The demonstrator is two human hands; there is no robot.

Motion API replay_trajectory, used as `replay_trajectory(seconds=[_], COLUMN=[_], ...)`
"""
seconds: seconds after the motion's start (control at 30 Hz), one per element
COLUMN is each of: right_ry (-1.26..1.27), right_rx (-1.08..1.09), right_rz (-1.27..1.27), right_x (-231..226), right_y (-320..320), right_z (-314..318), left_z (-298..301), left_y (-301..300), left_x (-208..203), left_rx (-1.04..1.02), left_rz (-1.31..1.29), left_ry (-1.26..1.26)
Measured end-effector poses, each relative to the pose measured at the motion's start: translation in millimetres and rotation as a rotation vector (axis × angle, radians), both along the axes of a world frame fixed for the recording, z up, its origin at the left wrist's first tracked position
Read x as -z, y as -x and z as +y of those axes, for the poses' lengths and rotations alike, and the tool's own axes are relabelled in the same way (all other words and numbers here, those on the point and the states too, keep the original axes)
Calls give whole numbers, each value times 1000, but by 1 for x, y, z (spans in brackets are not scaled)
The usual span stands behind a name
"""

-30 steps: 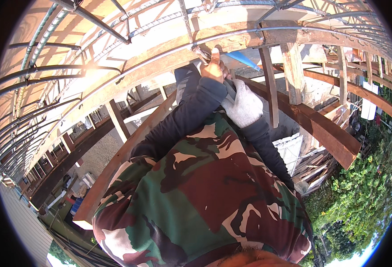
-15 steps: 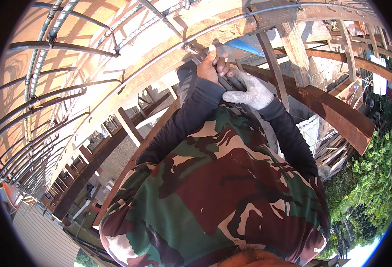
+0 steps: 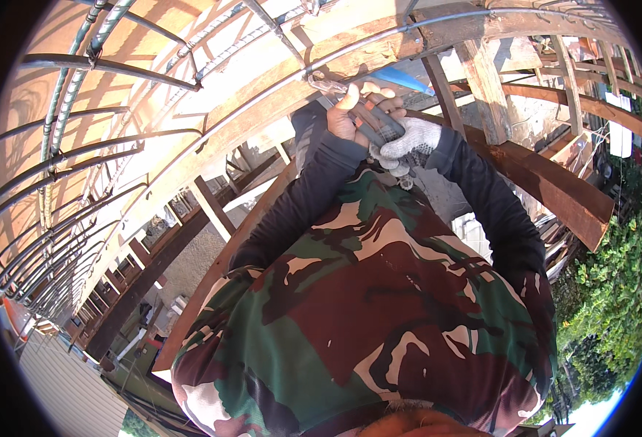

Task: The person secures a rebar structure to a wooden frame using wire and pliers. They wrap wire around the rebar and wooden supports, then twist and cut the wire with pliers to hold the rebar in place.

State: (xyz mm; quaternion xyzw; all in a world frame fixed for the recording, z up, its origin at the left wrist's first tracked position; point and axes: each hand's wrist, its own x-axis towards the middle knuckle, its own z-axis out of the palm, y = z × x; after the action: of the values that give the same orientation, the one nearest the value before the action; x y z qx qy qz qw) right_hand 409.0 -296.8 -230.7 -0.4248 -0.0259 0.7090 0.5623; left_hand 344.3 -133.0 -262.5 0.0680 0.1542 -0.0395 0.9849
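A pair of pliers (image 3: 370, 120) with dark grey and orange handles lies between my two hands. Its metal jaws (image 3: 326, 85) point to the upper left, close to a thin steel bar along the timber beam. My bare left hand (image 3: 344, 122) is loosely curled around the handles, thumb up on one side and fingers on the other. On my right hand (image 3: 418, 138) is a whitish knit glove with dark palm dots; it grips the lower handle ends. Glove and fingers partly cover the handles. Whether the jaws touch the bar, I cannot tell.
Tied steel rebar (image 3: 110, 64) with many stirrups runs along the left and top. A timber beam (image 3: 255, 102) crosses in front. Wooden posts (image 3: 483, 95) and a brown plank (image 3: 554, 193) stand to the right, with a blue pipe (image 3: 402, 79) behind my hands. Green foliage (image 3: 612, 291) lies lower right.
My left fingers have loosened and spread, so the pliers' handles now show. My right hand has turned and gone from spread to closed on the handles. The right forearm has swung outward slightly.
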Motion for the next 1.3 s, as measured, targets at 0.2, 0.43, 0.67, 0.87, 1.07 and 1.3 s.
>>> replay_trajectory(seconds=[0.2,0.43,0.67,0.87,1.07,1.3], right_ry=[304,431,618,671,360,69], right_rx=[-156,25,52,3,-103,-94], right_rz=[-697,-1606,-1650,-1556,-1292,-103], right_x=[-1,-46,-35,-16,-34,7], right_y=[1,47,69,55,11,-27], right_z=[-4,3,16,14,0,-15], left_z=[-5,-10,-11,-15,-3,5], left_y=[-14,-20,-22,-15,2,-25], left_x=[-4,-17,-1,-4,7,9], left_rx=[-1,-50,-47,-76,30,47], left_rz=[148,364,400,460,4,-116], left_ry=[-30,-282,-374,-347,-227,22])
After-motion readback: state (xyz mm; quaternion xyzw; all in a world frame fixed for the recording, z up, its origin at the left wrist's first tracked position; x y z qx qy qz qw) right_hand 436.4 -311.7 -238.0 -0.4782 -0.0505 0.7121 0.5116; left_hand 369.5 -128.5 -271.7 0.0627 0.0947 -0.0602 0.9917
